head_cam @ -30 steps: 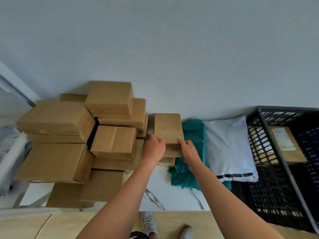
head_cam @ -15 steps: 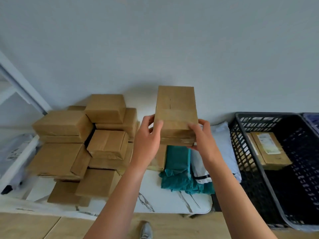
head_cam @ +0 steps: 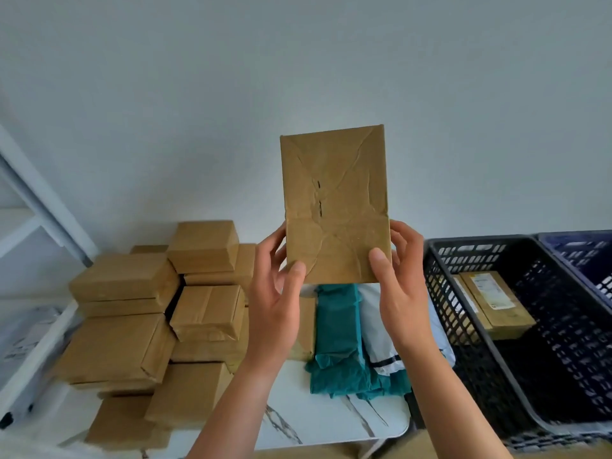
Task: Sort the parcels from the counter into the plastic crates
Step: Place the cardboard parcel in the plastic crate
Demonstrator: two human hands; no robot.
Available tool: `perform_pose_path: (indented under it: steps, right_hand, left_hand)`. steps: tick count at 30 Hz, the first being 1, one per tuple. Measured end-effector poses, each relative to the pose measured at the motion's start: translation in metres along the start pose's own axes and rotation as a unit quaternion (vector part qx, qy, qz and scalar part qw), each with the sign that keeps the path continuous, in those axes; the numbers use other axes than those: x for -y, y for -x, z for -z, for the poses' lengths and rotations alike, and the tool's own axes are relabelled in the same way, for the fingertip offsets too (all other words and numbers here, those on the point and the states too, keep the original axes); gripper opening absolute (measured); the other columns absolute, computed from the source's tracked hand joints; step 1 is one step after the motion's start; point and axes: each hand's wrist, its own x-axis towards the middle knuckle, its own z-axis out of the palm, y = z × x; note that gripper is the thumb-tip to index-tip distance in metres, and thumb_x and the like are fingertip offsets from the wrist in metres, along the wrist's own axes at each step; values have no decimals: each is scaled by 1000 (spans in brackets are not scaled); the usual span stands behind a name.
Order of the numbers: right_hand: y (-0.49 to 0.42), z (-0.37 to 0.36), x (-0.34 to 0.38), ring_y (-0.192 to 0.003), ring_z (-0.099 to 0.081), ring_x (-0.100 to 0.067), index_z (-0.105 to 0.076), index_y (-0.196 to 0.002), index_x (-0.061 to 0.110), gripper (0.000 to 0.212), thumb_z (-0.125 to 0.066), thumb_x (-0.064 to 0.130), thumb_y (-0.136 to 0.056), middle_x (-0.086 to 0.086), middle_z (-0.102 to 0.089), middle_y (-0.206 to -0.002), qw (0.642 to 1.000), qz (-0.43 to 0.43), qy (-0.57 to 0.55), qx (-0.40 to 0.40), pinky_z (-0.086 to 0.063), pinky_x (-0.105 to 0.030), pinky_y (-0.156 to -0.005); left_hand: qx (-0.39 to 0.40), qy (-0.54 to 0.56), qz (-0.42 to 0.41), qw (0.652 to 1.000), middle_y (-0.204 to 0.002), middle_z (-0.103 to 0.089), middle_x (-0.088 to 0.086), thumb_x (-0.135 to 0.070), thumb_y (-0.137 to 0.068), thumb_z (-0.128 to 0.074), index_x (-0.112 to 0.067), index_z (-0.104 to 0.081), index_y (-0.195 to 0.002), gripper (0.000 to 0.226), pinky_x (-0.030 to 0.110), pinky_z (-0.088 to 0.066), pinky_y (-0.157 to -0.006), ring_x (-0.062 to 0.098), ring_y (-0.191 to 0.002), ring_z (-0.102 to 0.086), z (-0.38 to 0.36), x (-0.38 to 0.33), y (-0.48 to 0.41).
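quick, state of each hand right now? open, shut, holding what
Left hand: holds the brown parcel by its lower left edge.
Right hand: holds the same parcel by its lower right edge.

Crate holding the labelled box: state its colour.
The crate is black, with lattice walls; the head view, the only one, shows it.

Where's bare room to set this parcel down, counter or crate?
Free: front strip of the marble counter, between the cardboard stack and teal bag; near floor of the black crate, before its labelled box. Crowded: counter's left under the stack; its back, teal bag and white mailer.
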Motion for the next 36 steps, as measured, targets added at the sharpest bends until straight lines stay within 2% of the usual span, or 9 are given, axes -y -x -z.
perform_pose_path:
  steps: [5, 10, 12, 15, 18, 21, 25, 30, 36]
  right_hand:
    - [-3, -17, -2, -127, -61, -15, -45, -146, 25, 49, -50, 36, -98, 2, -62, -140, 994, -41, -96, 29, -52, -32, -103]
    - [-9, -21, 3, -105, -61, -14, -59, -131, 9, 54, -76, 35, -87, 6, -71, -106, 936, -191, -287, -67, -44, -29, -97]
    - [-8, -20, 0, -90, -67, -7, -69, -116, 12, 27, -56, 32, -102, 10, -73, -91, 931, -167, -305, -113, -53, -24, -83]
    - [-6, -20, -1, -89, -69, -19, -78, -100, 16, 54, -30, 42, -108, -7, -73, -95, 917, -156, -352, -100, -57, -29, -77]
    - [-9, -36, 6, -106, -64, -21, -70, -121, 13, 50, -38, 46, -102, -9, -71, -110, 958, -119, -248, -82, -50, -35, -89]
    - [2, -60, 7, -122, -64, -8, -53, -145, 24, 45, -51, 45, -105, 10, -68, -132, 993, -58, -79, -73, -52, -34, -100]
    - [27, -96, 4, -147, -43, -13, -43, -151, 38, 60, -63, 50, -96, 11, -44, -156, 988, 51, 125, -75, -47, -48, -113]
    - [41, -127, 8, -154, -24, -22, -41, -155, 31, 73, -69, 53, -91, -2, -15, -171, 927, 156, 341, -14, -39, -50, -118]
    - [31, -124, 3, -155, -24, -19, -41, -154, 30, 71, -69, 49, -91, 2, -15, -171, 936, 174, 307, 19, -37, -42, -119]
  left_hand:
    - [26, -26, -65, 997, -154, -53, -2, -33, -101, -51, -23, -42, -157, 57, 51, -49, -112, 28, -141, -53, 19, -1, -8]
    - [100, -195, -254, 942, -158, -46, 3, -31, -97, -52, -9, -51, -151, 58, 40, -36, -120, 28, -146, -41, 9, -28, -3]
    - [142, -239, -264, 924, -161, -43, -1, -33, -98, -54, -12, -51, -152, 59, 38, -34, -121, 25, -149, -37, 5, -35, 1]
    - [154, -259, -250, 920, -163, -39, -5, -36, -100, -54, -16, -49, -155, 59, 34, -33, -123, 20, -152, -33, 8, -34, 1]
    - [130, -167, -176, 961, -159, -45, -7, -32, -103, -58, -17, -45, -155, 56, 31, -39, -120, 17, -148, -42, 23, -21, -9]
    - [60, -17, -2, 998, -141, -61, -15, -37, -104, -61, -32, -48, -146, 45, 24, -54, -101, 11, -131, -60, 44, -8, -21]
    - [-19, 108, 111, 988, -125, -71, -1, -28, -109, -53, -22, -59, -128, 21, 26, -54, -88, 19, -118, -67, 68, 23, -36]
    - [-17, 273, 226, 935, -110, -72, 10, -32, -108, -44, -8, -64, -125, 35, 35, -55, -88, 26, -108, -67, 74, 35, -51]
    - [-35, 278, 219, 935, -115, -71, 11, -30, -108, -44, -12, -66, -123, 32, 37, -52, -93, 26, -112, -65, 78, 39, -54]
